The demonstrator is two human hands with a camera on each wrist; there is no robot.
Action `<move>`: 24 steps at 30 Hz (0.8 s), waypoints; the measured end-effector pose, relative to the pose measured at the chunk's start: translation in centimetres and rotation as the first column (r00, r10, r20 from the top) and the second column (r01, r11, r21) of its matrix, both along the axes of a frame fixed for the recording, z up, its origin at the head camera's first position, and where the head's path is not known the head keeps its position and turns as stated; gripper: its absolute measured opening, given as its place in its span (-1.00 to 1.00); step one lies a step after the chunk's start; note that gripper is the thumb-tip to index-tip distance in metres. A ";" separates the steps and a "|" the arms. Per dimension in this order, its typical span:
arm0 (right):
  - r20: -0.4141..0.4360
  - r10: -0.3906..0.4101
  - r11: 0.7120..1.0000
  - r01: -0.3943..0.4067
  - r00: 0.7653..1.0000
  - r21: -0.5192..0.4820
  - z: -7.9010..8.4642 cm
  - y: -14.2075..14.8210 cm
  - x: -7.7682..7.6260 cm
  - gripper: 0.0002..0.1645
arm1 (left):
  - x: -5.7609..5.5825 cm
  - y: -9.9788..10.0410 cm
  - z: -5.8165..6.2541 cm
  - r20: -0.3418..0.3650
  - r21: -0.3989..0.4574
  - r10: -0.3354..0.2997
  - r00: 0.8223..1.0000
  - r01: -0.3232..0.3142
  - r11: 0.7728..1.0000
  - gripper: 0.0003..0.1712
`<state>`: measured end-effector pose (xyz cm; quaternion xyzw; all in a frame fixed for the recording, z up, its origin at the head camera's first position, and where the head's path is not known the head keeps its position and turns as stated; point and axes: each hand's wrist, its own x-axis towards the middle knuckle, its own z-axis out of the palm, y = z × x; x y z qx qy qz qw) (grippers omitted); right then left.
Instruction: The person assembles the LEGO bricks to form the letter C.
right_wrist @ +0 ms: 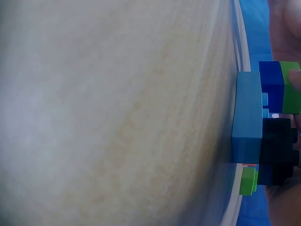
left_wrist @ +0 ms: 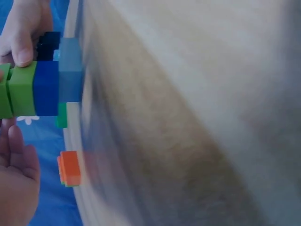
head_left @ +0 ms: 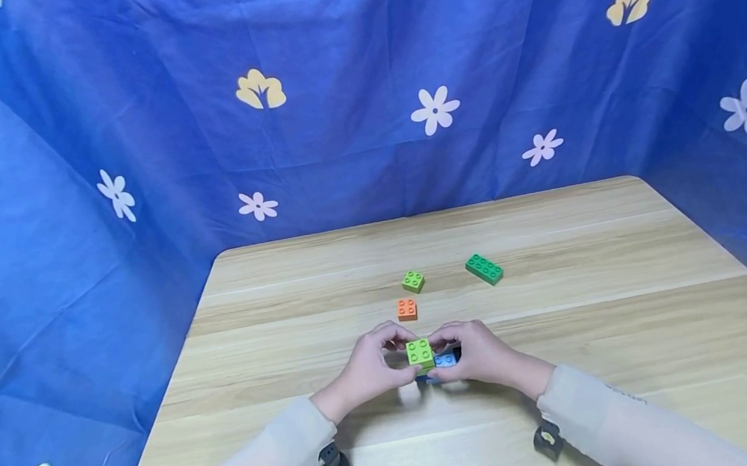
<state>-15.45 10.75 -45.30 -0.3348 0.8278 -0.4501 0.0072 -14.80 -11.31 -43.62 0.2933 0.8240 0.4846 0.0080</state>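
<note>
A stack of toy building bricks stands upright on the table between both hands. Its base is a long light blue brick (right_wrist: 247, 117), with a dark blue brick (left_wrist: 46, 89) on one end and a black brick (right_wrist: 276, 141) on the other. Above the dark blue brick sits a lime green brick (left_wrist: 22, 94), topped by a second lime green brick (head_left: 419, 350); a thin gap shows between these two. My left hand (head_left: 379, 364) pinches the upper lime brick from the left. From the right, my right hand (head_left: 483, 354) grips the lower lime brick, its thumb on the side. Some fingertips are hidden.
Beyond the hands lie an orange brick (head_left: 407, 310), a small lime green brick (head_left: 413, 282) and a longer dark green brick (head_left: 483, 269). A blue flowered cloth (head_left: 337, 139) hangs behind the wooden table (head_left: 584, 243) and along its sides.
</note>
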 end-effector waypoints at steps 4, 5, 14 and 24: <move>-0.001 -0.003 1.000 0.003 1.000 0.004 0.1 0.0 0.0 -0.51 | -0.2 0.0 0.6 0.006 -0.048 -0.011 1.000 0.011 0.999 -0.60; 0.002 -0.004 1.000 0.004 1.000 0.006 0.2 0.0 0.0 -0.52 | -0.2 0.0 0.9 0.017 -0.058 -0.014 1.000 0.015 0.998 -0.61; -0.010 -0.007 1.000 0.007 1.000 0.021 0.1 0.0 0.0 -0.56 | -0.6 0.2 2.2 0.047 -0.130 -0.064 0.997 0.069 0.989 -0.65; -0.040 0.007 1.000 -0.006 0.999 0.008 -0.1 0.0 -0.1 -0.56 | -0.6 0.1 1.9 0.070 -0.117 -0.058 0.996 0.066 0.991 -0.65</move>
